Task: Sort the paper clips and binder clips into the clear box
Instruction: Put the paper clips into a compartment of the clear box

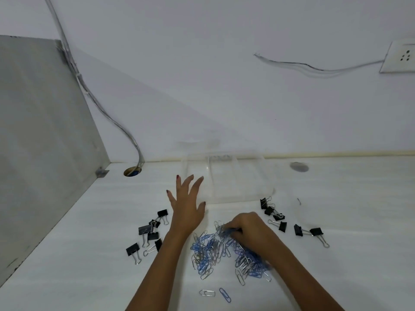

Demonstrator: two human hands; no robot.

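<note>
Where the white table (336,209) meets the bottom of the frame, a silver paper clip (207,293) and a blue paper clip (225,295) lie just beside each other. Above them, at lower centre, spreads the pile of paper clips (208,250). The right hand (249,228) rests on its upper right part, fingers curled around a bunch of clips. A left group of binder clips (150,232) and a right group of binder clips (279,223) flank the pile. The left hand (187,208) is spread, fingers straight, holding nothing. Its fingertips overlap the near left corner of the clear box (238,176) at centre frame; whether they touch it cannot be told.
</note>
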